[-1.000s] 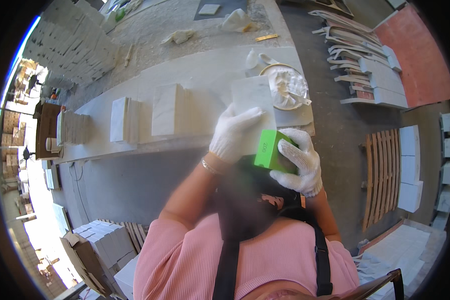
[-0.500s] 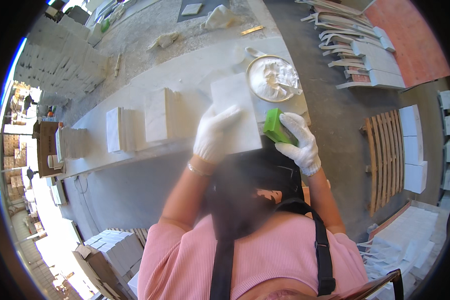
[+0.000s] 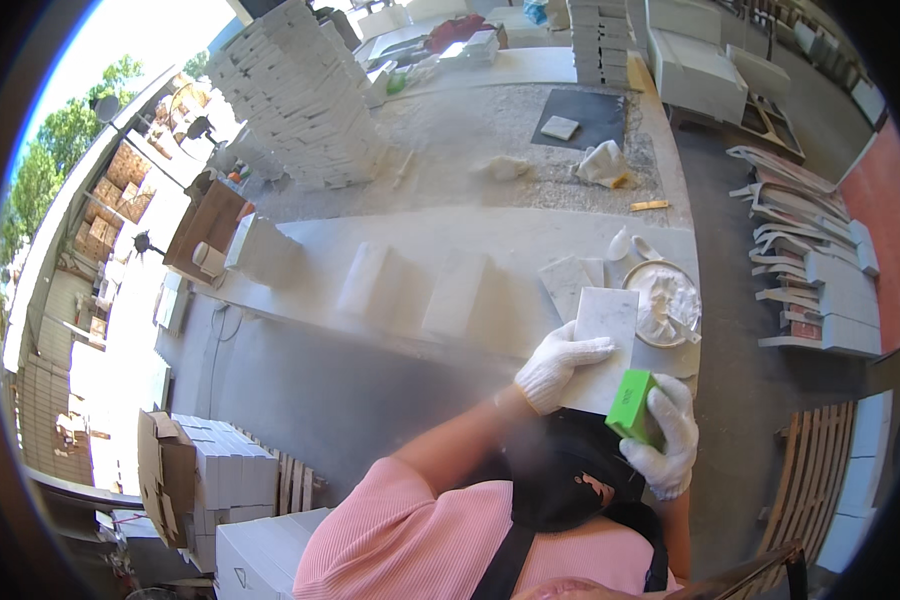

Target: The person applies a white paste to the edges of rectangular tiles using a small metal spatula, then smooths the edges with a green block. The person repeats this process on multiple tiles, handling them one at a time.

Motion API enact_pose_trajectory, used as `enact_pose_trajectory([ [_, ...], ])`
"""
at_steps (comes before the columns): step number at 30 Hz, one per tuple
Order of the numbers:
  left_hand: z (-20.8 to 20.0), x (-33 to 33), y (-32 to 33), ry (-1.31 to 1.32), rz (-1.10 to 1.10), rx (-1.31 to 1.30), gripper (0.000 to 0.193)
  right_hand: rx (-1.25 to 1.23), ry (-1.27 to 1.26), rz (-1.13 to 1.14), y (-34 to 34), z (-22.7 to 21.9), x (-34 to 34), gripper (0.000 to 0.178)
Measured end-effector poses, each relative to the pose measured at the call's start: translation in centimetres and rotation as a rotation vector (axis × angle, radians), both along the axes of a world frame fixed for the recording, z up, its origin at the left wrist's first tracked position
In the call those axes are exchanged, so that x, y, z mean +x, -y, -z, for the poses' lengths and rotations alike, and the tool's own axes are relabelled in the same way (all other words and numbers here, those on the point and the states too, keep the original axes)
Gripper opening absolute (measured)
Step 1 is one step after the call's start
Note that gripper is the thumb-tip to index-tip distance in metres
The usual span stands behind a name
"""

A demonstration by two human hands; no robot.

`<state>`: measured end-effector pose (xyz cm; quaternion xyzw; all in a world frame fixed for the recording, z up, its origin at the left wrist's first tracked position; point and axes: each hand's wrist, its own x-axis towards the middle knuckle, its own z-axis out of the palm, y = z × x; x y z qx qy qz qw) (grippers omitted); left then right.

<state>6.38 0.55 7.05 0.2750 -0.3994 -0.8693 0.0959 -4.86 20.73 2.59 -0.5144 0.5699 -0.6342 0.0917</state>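
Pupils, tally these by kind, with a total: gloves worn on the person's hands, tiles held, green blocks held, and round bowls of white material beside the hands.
Worn gloves: 2
Held tile: 1
Held green block: 1
Round bowl: 1
Total: 5

A yellow strip [image 3: 650, 205] lies near crumpled cloth [image 3: 604, 165].

Left hand [image 3: 553, 372] (white-gloved) holds pale tile [image 3: 608, 335]; right hand [image 3: 672, 437] grips green block [image 3: 630, 402]; round white-filled bowl [image 3: 662, 345] just beyond both.
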Motion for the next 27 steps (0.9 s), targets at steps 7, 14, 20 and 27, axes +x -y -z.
enact_pose_trajectory([
  [7,0.7,0.5,0.0,-0.010,0.123,-0.025,0.048,0.152,-0.026,0.150,0.4,-1.1,-0.7,0.077],
  [14,0.7,0.3,0.0,-0.037,0.112,0.060,0.047,0.197,-0.042,0.201,0.3,-1.1,-0.8,0.068],
  [20,0.9,0.0,-0.1,-0.018,0.101,0.057,0.046,-0.050,-0.353,-0.109,0.5,-2.0,-0.4,0.073],
  [27,0.8,0.3,-0.6,-0.053,0.104,0.014,0.039,0.079,0.021,0.235,0.3,-1.3,-0.2,0.071],
])
